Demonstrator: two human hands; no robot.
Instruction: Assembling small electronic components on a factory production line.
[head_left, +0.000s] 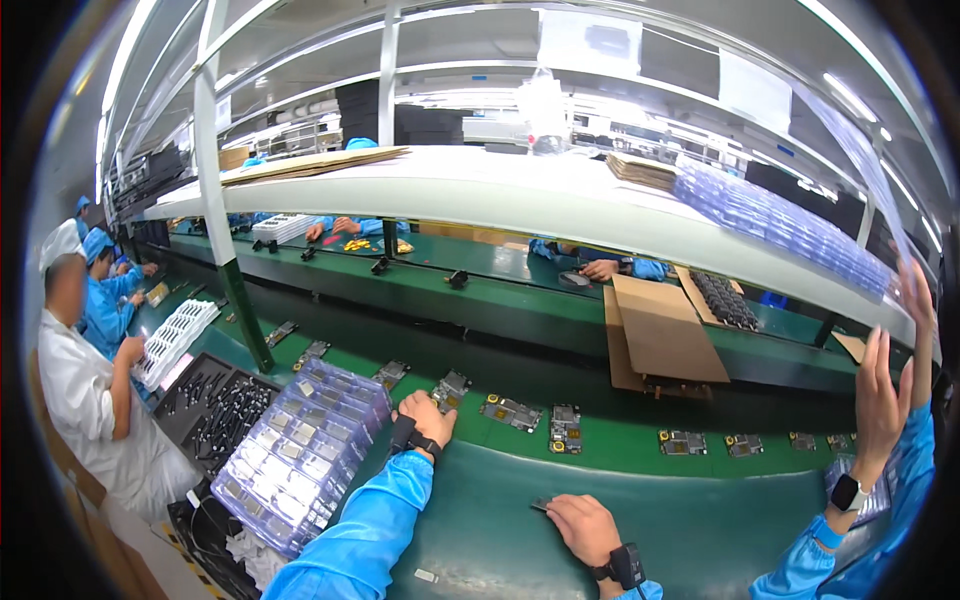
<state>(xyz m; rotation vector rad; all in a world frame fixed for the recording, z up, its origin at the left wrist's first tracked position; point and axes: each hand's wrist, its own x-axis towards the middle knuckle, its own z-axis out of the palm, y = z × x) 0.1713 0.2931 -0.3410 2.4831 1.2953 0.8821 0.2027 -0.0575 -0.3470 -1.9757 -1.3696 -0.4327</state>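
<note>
My left hand [424, 420] reaches over the green belt, its curled fingers at the near end of a circuit board [452, 386]. The grip on the board is partly hidden by the hand. Lower down, my right hand [586, 528] pinches a small thin dark flat piece [541, 505] above the green work surface [480, 560]. To the left of my left forearm lies a stack of clear plastic trays [310, 440] with small flat metallic pieces in its pockets. A small pale rectangular piece [426, 576] rests on the surface near my left sleeve.
Several more circuit boards [566, 430] line the belt [620, 455]. A black tray of small black parts [215, 410] stands at left, near a white-clad person [80, 360]. At right, another person's hands [880, 390] reach up towards clear trays [780, 220] on the shelf. Brown cardboard [670, 330] leans beyond the belt.
</note>
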